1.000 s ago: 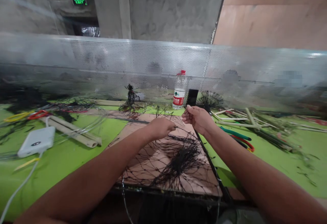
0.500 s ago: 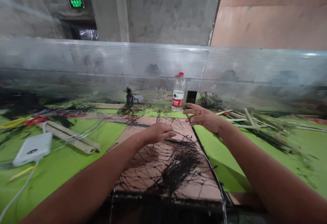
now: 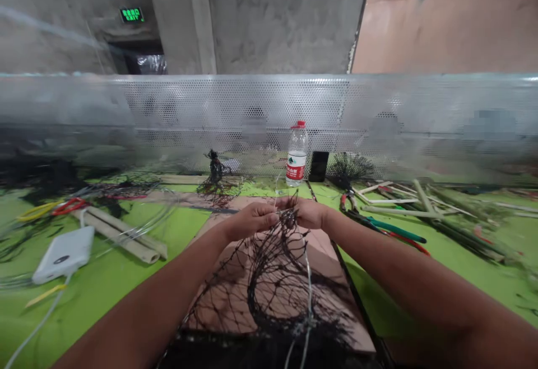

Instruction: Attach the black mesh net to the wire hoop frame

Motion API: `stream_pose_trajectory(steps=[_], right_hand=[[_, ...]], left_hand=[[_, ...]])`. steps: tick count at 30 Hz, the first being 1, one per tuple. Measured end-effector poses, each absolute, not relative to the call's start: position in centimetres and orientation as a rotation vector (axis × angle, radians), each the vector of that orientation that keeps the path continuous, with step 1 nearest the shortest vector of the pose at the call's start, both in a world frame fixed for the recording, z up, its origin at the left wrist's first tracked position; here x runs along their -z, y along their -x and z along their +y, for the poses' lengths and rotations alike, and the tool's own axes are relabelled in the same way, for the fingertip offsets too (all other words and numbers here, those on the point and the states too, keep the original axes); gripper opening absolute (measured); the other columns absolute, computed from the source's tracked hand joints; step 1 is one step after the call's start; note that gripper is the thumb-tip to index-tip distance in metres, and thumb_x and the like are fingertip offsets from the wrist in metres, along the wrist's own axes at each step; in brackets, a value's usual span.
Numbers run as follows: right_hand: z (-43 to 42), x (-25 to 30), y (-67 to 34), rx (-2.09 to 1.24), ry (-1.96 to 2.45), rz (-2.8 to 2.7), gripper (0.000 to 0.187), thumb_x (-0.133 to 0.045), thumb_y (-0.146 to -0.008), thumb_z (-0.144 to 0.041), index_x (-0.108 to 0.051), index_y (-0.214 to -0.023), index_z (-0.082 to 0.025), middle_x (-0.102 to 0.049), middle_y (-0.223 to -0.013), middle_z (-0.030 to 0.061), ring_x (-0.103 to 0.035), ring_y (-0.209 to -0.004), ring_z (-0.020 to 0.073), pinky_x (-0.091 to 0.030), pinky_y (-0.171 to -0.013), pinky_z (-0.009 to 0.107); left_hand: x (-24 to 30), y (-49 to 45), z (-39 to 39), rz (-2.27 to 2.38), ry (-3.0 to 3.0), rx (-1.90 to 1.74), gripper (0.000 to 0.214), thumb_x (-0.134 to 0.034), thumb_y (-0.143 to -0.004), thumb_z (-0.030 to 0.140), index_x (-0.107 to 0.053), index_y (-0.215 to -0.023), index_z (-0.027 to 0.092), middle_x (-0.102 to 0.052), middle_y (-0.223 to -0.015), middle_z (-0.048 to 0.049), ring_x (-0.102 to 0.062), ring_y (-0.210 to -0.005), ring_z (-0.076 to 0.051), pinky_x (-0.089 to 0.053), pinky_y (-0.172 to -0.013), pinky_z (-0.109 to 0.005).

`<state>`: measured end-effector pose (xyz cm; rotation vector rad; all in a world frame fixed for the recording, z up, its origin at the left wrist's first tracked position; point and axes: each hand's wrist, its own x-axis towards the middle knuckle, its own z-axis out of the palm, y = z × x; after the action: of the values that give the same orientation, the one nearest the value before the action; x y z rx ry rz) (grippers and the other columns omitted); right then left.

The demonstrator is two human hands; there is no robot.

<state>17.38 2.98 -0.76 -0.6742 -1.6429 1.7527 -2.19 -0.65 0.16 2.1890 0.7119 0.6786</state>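
Observation:
A black knotted net hangs from my two hands over a pinkish board. My left hand is closed, thumb and fingers pinching the gathered upper edge of the net. Close beside it, my right hand is closed on the same dark bunch. A pale wire runs down from between the hands along the net, and a thin end sticks up above the fingers. Which strands each hand grips is partly hidden.
Beyond my hands stand a water bottle and a dark phone-like slab. Green-handled pliers and plant stalks lie right. At left are a white power bank and pale tubes. A perforated metal screen runs behind.
My hands, apart half a second ago, have come together and closed on the net, which is now lifted at its upper end. A pale wire shows there. The pliers at right are now visible.

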Motion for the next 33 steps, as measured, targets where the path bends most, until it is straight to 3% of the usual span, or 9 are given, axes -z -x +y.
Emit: stream_pose_trajectory(steps=[3, 6, 12, 17, 20, 23, 26, 29, 33], right_hand=[[3.6, 0.9, -19.7, -1.685, 0.867, -1.501, 0.021, -0.071, -0.063, -0.018, -0.059, -0.079, -0.014, -0.056, -0.057, -0.0035, -0.042, -0.039, 0.0031, -0.031, -0.036, 0.014], [2.7, 0.3, -22.4, -1.564, 1.106, -1.317, 0.018, -0.065, -0.069, -0.016, -0.055, -0.084, -0.015, -0.051, -0.052, -0.0054, -0.033, -0.034, 0.0017, -0.020, -0.030, 0.012], [-0.8, -3.2, -27.1, -1.414, 1.121, -1.132, 0.048, -0.067, -0.066, -0.008, -0.048, -0.109, -0.022, -0.052, -0.058, -0.0059, -0.037, -0.038, 0.0024, -0.027, -0.031, 0.011], [-2.2, -2.3, -26.9, -1.150, 0.771, -0.948, 0.056, -0.067, -0.066, -0.007, -0.046, -0.113, -0.030, -0.060, -0.093, -0.0002, -0.058, -0.065, 0.0058, -0.050, -0.058, 0.015], [-3.9, 0.0, -24.6, -1.335, 0.831, -1.023, 0.061, -0.067, -0.069, -0.016, -0.041, -0.121, -0.032, -0.060, -0.103, 0.0033, -0.061, -0.080, 0.0110, -0.052, -0.069, 0.022], [-5.3, 1.4, -22.3, -1.300, 0.878, -1.118, 0.079, -0.070, -0.066, -0.016, -0.029, -0.131, -0.035, -0.056, -0.114, 0.0055, -0.061, -0.087, 0.0136, -0.051, -0.074, 0.026], [-5.5, 1.8, -20.8, -1.165, 1.073, -1.241, 0.090, -0.072, -0.063, -0.019, -0.022, -0.137, -0.029, -0.056, -0.111, 0.0086, -0.060, -0.084, 0.0145, -0.049, -0.073, 0.027], [-4.5, 2.5, -19.4, -1.117, 1.238, -1.370, 0.090, -0.074, -0.057, -0.017, -0.029, -0.135, -0.024, -0.060, -0.101, 0.0064, -0.060, -0.077, 0.0147, -0.049, -0.067, 0.026], [-3.0, 3.8, -17.1, -1.172, 1.195, -1.504, 0.068, -0.073, -0.053, -0.015, -0.049, -0.116, -0.022, -0.062, -0.083, -0.0004, -0.058, -0.067, 0.0121, -0.047, -0.059, 0.022]], left_hand=[[-0.1, 2.3, 0.1, 0.813, -2.236, -0.701, 0.044, -0.040, -0.082, 0.054, -0.038, -0.060, 0.015, -0.029, -0.056, 0.0045, -0.026, -0.052, -0.007, -0.021, -0.049, -0.020], [0.3, 2.3, 1.2, 1.011, -2.319, -0.736, 0.043, -0.042, -0.081, 0.051, -0.041, -0.059, 0.015, -0.034, -0.056, 0.0036, -0.032, -0.055, -0.009, -0.024, -0.051, -0.020], [1.1, 3.5, 3.0, 1.098, -2.441, -0.808, 0.042, -0.040, -0.083, 0.048, -0.041, -0.057, 0.015, -0.038, -0.057, 0.0025, -0.038, -0.058, -0.010, -0.025, -0.055, -0.021], [1.2, 3.6, 2.8, 0.907, -2.233, -0.844, 0.045, -0.033, -0.084, 0.055, -0.043, -0.065, 0.015, -0.037, -0.055, 0.0041, -0.034, -0.052, -0.009, -0.026, -0.050, -0.020], [1.5, 3.4, 3.0, 0.939, -2.232, -0.838, 0.047, -0.034, -0.082, 0.058, -0.043, -0.063, 0.015, -0.037, -0.054, 0.0039, -0.035, -0.053, -0.009, -0.026, -0.050, -0.020], [1.8, 3.4, 3.4, 0.978, -2.277, -0.819, 0.048, -0.036, -0.081, 0.058, -0.045, -0.061, 0.015, -0.038, -0.055, 0.0035, -0.035, -0.054, -0.010, -0.027, -0.051, -0.021], [1.8, 3.5, 3.7, 0.973, -2.287, -0.816, 0.046, -0.036, -0.081, 0.057, -0.045, -0.063, 0.016, -0.038, -0.055, 0.0032, -0.035, -0.054, -0.010, -0.026, -0.050, -0.021], [1.9, 3.7, 3.7, 0.957, -2.345, -0.819, 0.046, -0.036, -0.082, 0.056, -0.041, -0.060, 0.016, -0.038, -0.056, 0.0025, -0.034, -0.054, -0.011, -0.025, -0.050, -0.021], [2.1, 3.6, 3.4, 0.979, -2.382, -0.761, 0.045, -0.038, -0.081, 0.055, -0.041, -0.059, 0.016, -0.039, -0.057, 0.0024, -0.035, -0.055, -0.011, -0.026, -0.051, -0.021]])
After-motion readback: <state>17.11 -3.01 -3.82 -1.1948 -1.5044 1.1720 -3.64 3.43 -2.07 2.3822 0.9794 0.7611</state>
